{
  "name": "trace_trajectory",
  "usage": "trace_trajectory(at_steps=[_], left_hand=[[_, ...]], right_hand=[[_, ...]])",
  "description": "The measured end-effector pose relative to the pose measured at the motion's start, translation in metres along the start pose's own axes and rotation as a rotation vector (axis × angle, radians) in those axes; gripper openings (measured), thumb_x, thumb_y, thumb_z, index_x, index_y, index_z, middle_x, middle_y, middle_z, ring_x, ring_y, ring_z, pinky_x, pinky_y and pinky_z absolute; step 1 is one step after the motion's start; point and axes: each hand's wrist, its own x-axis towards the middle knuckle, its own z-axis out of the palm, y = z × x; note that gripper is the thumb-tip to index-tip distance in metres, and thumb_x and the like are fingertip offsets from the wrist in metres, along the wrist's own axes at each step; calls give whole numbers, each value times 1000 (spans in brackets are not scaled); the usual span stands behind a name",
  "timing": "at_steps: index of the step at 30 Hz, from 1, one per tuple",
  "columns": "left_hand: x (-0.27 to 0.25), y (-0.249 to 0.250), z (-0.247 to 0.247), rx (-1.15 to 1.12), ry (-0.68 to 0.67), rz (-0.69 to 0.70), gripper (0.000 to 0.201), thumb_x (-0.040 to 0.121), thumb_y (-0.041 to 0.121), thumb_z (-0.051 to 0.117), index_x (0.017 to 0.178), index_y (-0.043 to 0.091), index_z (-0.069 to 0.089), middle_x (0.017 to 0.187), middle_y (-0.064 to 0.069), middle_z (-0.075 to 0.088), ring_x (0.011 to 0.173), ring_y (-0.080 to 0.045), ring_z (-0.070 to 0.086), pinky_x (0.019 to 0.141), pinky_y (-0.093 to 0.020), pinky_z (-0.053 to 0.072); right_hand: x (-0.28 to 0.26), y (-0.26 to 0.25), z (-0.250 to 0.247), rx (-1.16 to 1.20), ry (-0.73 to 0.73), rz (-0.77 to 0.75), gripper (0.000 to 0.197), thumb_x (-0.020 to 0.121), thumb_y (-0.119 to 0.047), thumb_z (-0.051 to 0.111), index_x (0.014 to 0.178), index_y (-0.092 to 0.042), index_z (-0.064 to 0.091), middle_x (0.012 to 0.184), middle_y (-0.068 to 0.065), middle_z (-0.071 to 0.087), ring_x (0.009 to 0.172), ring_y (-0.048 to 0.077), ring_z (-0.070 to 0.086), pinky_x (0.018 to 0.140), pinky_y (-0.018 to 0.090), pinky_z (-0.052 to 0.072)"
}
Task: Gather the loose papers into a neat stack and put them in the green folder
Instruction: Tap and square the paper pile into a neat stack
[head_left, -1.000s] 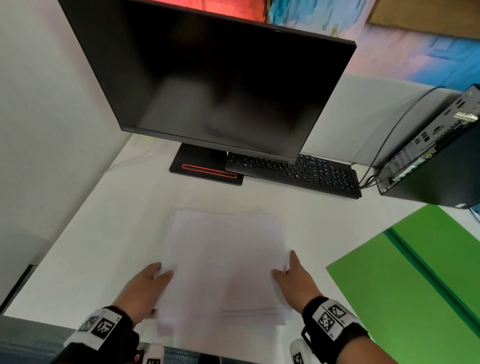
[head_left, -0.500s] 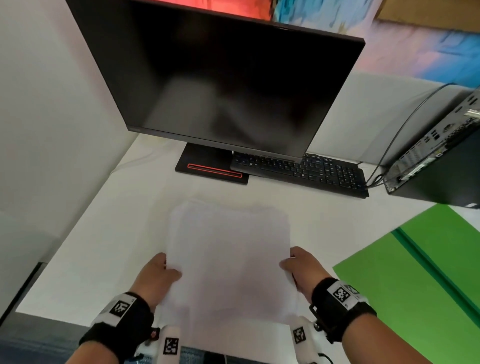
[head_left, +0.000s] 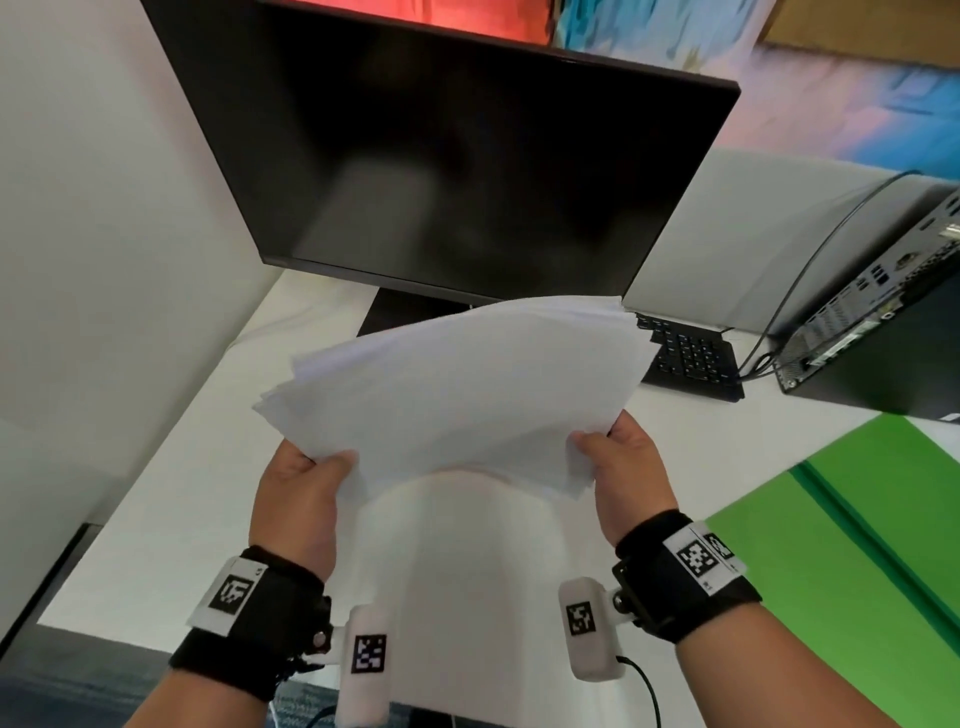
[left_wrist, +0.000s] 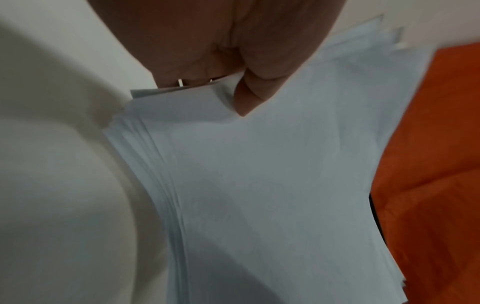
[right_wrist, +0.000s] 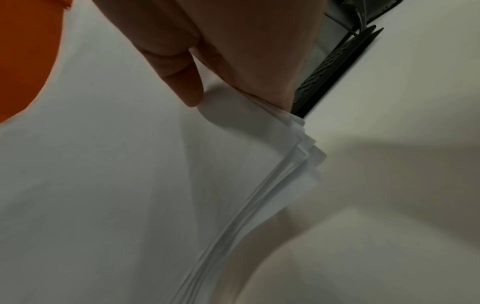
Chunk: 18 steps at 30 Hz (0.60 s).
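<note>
- Both hands hold a sheaf of white papers (head_left: 457, 395) in the air above the white desk (head_left: 171, 499), in front of a dark monitor (head_left: 447, 171).
- The left hand (head_left: 296, 499) pinches the near left corner, thumb on top and fingers underneath.
- The right hand (head_left: 628, 478) pinches the near right corner the same way.
- The sheet edges are fanned and uneven, most clearly at the corners in both wrist views, so the pile is not yet squared.
- The green folder (head_left: 841, 571) lies open and flat on the desk to the right of the papers, well apart from them.
- To do this step well, it likely helps to stand the sheaf on one edge, loosen the pinch slightly, and tap it on the desk until the edges line up.
- A grip kept too tight would probably lock the sheets askew; too loose, and outer sheets could slip free.
</note>
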Motion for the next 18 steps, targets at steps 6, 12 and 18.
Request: trace_trajectory(at_steps=[6, 12, 18], left_hand=[[1, 2, 1, -64, 35, 17, 39, 90, -19, 48, 118, 1, 65, 80, 15, 79, 76, 3, 72, 68, -10, 55], [3, -9, -8, -59, 63, 15, 37, 89, -16, 50, 121, -5, 66, 80, 16, 78, 76, 4, 71, 68, -8, 54], [3, -12, -12, -57, 71, 7, 39, 89, -19, 47, 122, -8, 64, 75, 16, 78, 71, 5, 71, 65, -8, 54]], right_hand=[[1, 15, 5, 54, 22, 18, 39, 86, 17, 46, 110, -3, 70, 100, 9, 74, 87, 18, 68, 81, 30, 53], [2, 29, 9, 73, 10, 42, 39, 84, 17, 46, 105, -6, 70, 94, 5, 75, 82, 13, 70, 74, 23, 54], [1, 37, 13, 119, 23, 104, 40, 82, 19, 45, 105, -3, 69, 90, 9, 74, 75, 17, 70, 70, 30, 54]])
